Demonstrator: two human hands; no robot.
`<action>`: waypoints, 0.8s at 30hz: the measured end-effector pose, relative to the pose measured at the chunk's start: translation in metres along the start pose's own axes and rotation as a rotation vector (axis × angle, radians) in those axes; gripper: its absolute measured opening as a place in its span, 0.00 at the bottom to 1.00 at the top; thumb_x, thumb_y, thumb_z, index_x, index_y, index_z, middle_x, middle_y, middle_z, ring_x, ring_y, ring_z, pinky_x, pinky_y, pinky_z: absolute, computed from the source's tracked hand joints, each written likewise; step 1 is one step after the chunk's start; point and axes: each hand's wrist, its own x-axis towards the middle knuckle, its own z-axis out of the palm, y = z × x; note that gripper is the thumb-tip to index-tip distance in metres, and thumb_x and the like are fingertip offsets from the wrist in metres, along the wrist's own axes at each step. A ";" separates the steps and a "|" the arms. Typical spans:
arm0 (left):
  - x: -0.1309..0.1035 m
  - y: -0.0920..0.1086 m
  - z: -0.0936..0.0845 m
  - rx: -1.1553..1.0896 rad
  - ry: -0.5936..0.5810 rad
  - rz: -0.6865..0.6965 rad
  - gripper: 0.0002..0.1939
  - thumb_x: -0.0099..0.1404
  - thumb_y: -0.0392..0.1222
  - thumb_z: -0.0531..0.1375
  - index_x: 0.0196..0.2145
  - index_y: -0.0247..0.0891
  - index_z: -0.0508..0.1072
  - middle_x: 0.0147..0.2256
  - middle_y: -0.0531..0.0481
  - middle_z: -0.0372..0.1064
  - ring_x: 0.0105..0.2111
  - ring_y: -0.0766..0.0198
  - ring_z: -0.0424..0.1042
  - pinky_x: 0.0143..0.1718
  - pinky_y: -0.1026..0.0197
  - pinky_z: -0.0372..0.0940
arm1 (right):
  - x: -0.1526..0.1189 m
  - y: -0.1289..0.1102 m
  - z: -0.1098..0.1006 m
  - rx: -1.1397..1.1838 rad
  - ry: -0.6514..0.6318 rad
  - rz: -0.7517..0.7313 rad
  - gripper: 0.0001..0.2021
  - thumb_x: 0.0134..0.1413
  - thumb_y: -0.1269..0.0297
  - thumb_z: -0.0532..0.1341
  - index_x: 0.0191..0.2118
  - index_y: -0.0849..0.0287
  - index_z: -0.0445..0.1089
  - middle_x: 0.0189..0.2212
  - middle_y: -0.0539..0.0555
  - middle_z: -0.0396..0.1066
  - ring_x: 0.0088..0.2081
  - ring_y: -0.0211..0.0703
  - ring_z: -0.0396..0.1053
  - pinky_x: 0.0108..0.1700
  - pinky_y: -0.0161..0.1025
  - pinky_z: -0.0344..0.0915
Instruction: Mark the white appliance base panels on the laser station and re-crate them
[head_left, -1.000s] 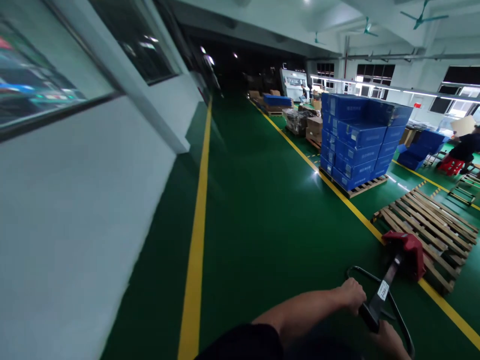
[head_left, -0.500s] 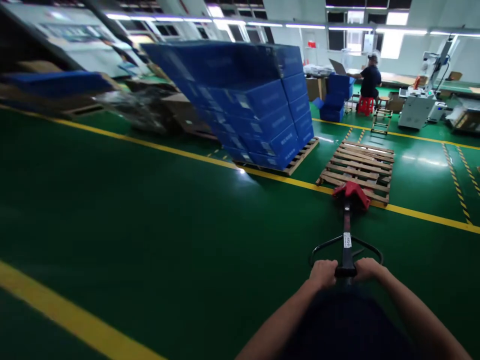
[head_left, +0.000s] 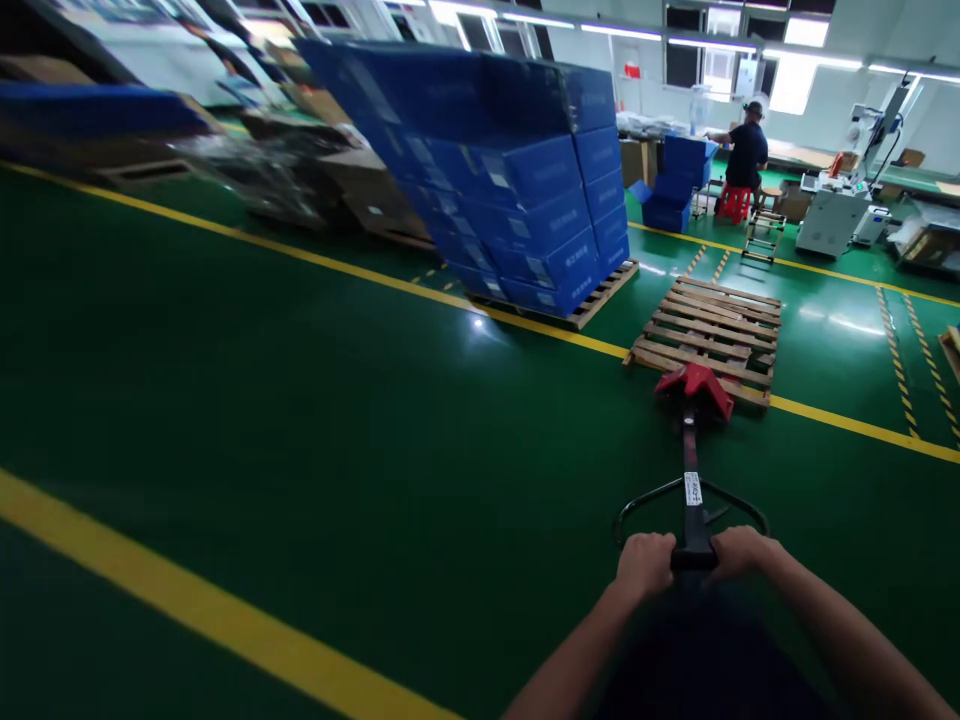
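My left hand (head_left: 646, 566) is wrapped round the left end of the pallet jack's black handle (head_left: 694, 558). On the other end of the same bar, my right hand (head_left: 741, 552) is closed too. A looped guard rises ahead of both hands, and a white label sits on the shaft. Farther off, the red body of the pallet jack (head_left: 695, 390) stands at the near edge of a wooden pallet (head_left: 709, 322). The forks are hidden from me, under the slats as far as I can tell. No load lies on this pallet.
Left of the pallet, blue cartons (head_left: 536, 210) stand stacked high on another pallet (head_left: 604, 296). A yellow line (head_left: 555, 337) crosses the green floor. Beyond, a person (head_left: 746, 150) sits on a red stool (head_left: 733, 203) beside a white machine (head_left: 829, 222). Plastic-wrapped goods (head_left: 262, 180) lie at left.
The view has shifted, so the cartons sit higher in the picture and the pallet slightly farther left. Both hands keep their grip on the handle. The pallet stays against the jack.
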 end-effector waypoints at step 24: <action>-0.003 0.195 -0.106 -0.443 0.809 -0.099 0.31 0.76 0.68 0.46 0.33 0.40 0.72 0.30 0.49 0.72 0.29 0.60 0.71 0.31 0.60 0.60 | -0.191 0.196 -0.126 0.052 1.204 -0.123 0.28 0.79 0.40 0.52 0.35 0.57 0.72 0.37 0.55 0.77 0.41 0.45 0.72 0.46 0.41 0.56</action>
